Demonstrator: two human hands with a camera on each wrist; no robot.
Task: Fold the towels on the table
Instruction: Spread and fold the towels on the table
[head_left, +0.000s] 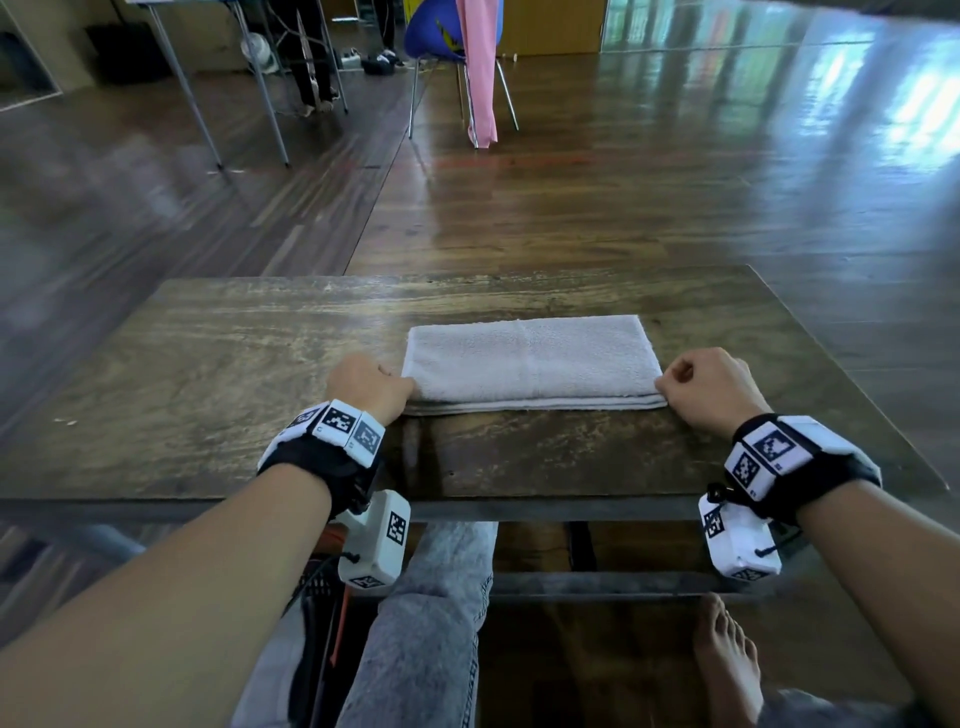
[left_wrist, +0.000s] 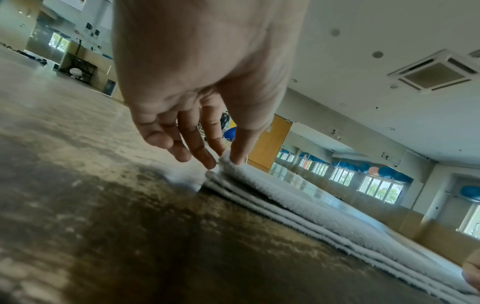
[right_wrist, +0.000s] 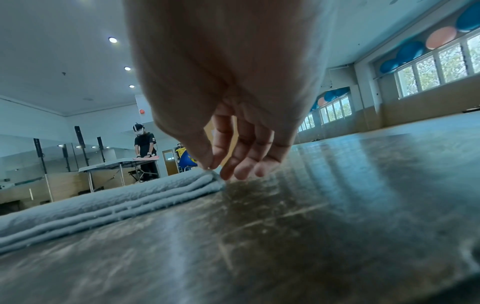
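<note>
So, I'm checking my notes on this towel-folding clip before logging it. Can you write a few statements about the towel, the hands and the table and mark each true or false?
1. The light grey terry towel lies folded in several layers on the dark wooden table. True.
2. The left hand pinches the towel's near left corner. True.
3. The right hand rests flat in the middle of the towel. False: it pinches the near right corner.
4. The towel hangs over the table's near edge. False: it lies wholly on the tabletop.
5. A pink cloth hangs on a blue chair beyond the table. True.
</note>
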